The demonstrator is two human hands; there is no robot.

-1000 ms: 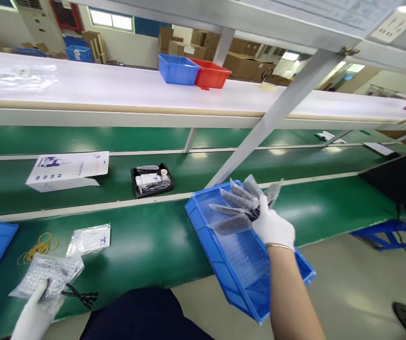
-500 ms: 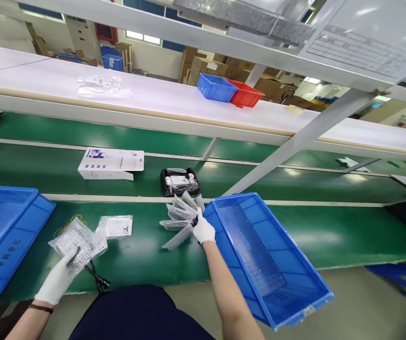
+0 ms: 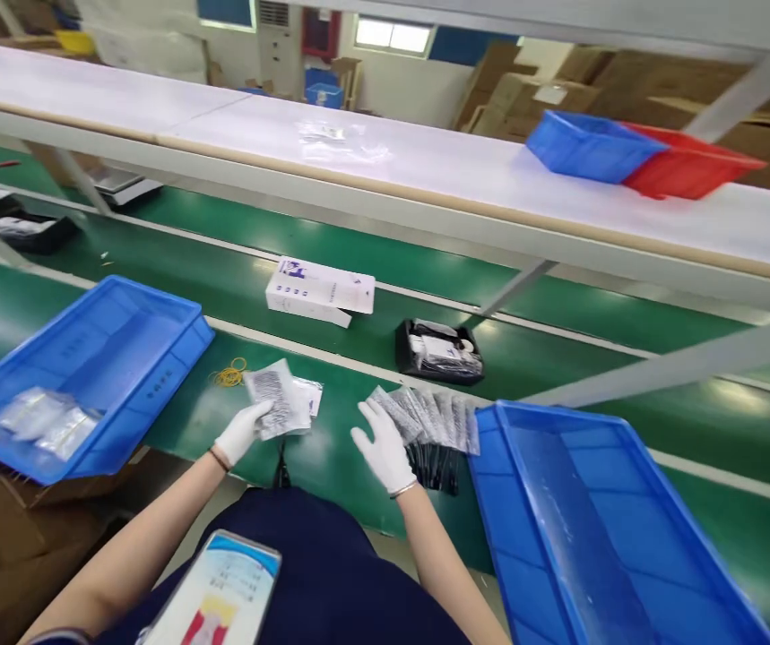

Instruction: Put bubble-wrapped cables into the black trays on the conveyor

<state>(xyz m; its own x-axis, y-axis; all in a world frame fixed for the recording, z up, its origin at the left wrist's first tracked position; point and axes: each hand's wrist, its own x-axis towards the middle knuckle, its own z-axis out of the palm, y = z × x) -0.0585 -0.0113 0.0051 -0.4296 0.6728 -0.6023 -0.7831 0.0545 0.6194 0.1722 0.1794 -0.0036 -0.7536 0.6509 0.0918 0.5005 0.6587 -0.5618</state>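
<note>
My left hand (image 3: 243,434), in a white glove, grips the edge of a bubble-wrap pouch (image 3: 272,399). Under that pouch lies a flat packet with a white printed card (image 3: 308,394), partly hidden. Black cable ends (image 3: 281,468) stick out below it by the table edge. My right hand (image 3: 383,446), gloved too, is open with fingers apart over the green table. Just right of it several bubble-wrapped pieces (image 3: 448,417) lie side by side in a row, their black cable ends (image 3: 436,468) pointing toward me. Whether my fingertips touch the nearest piece, I cannot tell.
Blue bins flank me: the left one (image 3: 186,324) holds clear packets (image 3: 48,419), the right one (image 3: 546,502) stands against the row. Yellow rubber bands (image 3: 229,373), a white printed box (image 3: 321,291) and a filled black tray (image 3: 439,351) lie ahead, below a white shelf (image 3: 425,170).
My right hand has let go of the fanned bubble-wrapped pieces, which now lie in a row. My left hand still holds its pouch. The view has turned left, bringing the left bin further in.
</note>
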